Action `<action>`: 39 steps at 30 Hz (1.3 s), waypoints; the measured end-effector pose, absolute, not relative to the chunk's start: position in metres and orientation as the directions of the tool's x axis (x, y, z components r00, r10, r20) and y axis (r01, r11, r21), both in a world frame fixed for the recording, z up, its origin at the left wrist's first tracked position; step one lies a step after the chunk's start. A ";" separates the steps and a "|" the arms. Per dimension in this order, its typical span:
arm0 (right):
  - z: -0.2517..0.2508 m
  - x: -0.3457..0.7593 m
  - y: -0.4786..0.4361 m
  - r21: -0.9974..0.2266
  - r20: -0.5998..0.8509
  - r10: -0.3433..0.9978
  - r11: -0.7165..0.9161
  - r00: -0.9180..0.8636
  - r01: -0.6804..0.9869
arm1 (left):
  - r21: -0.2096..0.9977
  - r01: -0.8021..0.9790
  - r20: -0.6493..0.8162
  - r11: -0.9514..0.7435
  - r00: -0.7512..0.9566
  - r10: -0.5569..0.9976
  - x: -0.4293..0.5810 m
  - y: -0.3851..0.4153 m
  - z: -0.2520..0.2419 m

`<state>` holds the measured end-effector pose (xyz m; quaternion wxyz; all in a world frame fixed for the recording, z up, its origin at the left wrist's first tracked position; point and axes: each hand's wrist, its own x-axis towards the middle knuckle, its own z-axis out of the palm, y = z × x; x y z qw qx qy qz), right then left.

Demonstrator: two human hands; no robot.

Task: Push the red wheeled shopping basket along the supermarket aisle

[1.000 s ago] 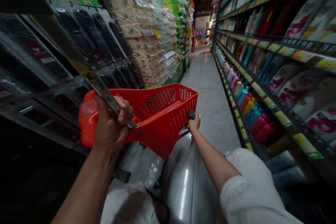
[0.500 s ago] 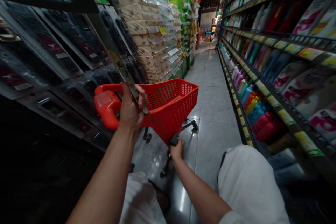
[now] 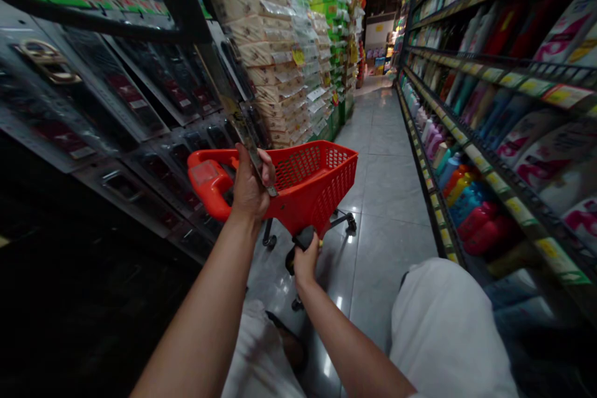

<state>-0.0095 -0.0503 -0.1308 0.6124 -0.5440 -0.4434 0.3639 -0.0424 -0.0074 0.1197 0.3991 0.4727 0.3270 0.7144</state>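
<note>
My left hand (image 3: 249, 185) is closed around a long, flat, clear pack (image 3: 233, 113) that slants up and to the left. The hand is level with the near rim of a small red shopping cart (image 3: 321, 189), beside its red handle (image 3: 209, 181). Whether the fingers also touch the rim I cannot tell. Lower down, my right hand (image 3: 305, 263) is closed on a black part (image 3: 303, 239) under the cart's basket, near a wheel. The cart stands on the tiled floor (image 3: 387, 211) with its basket upright.
Racks of hanging blister packs (image 3: 130, 106) line the left, with stacked tissue packs (image 3: 275, 56) beyond. Shelves of bottles and refill pouches (image 3: 471, 137) run along the right. The aisle stretches ahead between them. My knees in white trousers (image 3: 448, 323) are low in front.
The cart, tipped and close a second ago, now stands level and farther off. My right hand went from its front corner to the black part below. My left hand kept the pack.
</note>
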 end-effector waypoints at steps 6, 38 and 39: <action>-0.040 -0.002 -0.045 -0.892 0.451 0.875 0.448 0.176 0.058 | 0.830 -0.281 0.434 -0.482 -0.218 0.874 -0.043 -0.005 0.117; 0.102 0.029 -0.021 -0.480 0.847 0.516 0.845 -0.127 0.235 | 0.671 -0.594 0.325 -0.444 -0.302 0.896 -0.058 -0.024 0.112; 0.118 0.026 -0.020 -0.459 0.860 0.498 0.850 -0.109 0.260 | 0.659 -0.596 0.317 -0.459 -0.334 0.888 -0.058 -0.024 0.111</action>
